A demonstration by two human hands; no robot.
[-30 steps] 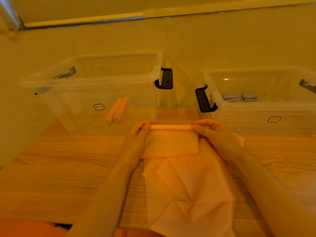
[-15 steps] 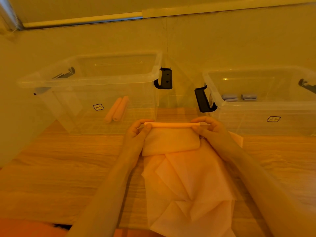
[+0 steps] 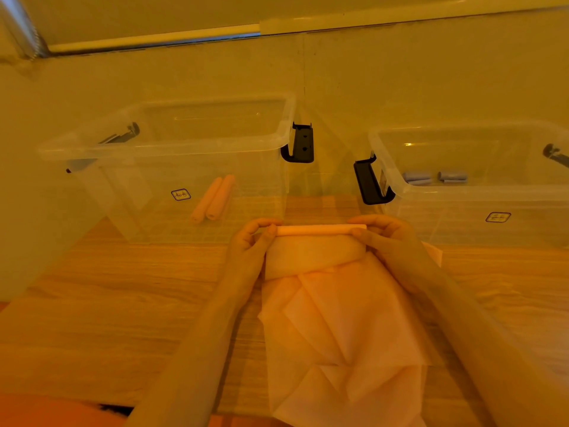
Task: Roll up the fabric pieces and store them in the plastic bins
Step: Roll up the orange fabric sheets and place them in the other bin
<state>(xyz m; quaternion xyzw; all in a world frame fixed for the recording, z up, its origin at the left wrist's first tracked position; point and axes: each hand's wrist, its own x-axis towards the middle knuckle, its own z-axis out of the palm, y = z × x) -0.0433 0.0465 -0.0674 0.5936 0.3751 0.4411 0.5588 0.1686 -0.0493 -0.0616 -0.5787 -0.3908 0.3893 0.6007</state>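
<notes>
Peach fabric roll [image 3: 321, 229] at 12 o'clock of desk [image 3: 107, 303], pinched at both ends: left hand [image 3: 251, 241], right hand [image 3: 385, 235], keeping turns tight, even. Loose fabric pieces [image 3: 341, 334] trailing toward 6. Left bin [image 3: 172, 167] at 11 holding matching peach rolls [image 3: 212, 198]: likely destination. Right bin [image 3: 468, 183] at 2 holding grey rolls [image 3: 434, 177].

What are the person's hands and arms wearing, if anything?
Nothing that shows. The left hand and right hand are bare, with no gloves, rings or watch visible, and both forearms are bare down to the picture's bottom edge. No sleeves appear.
</notes>
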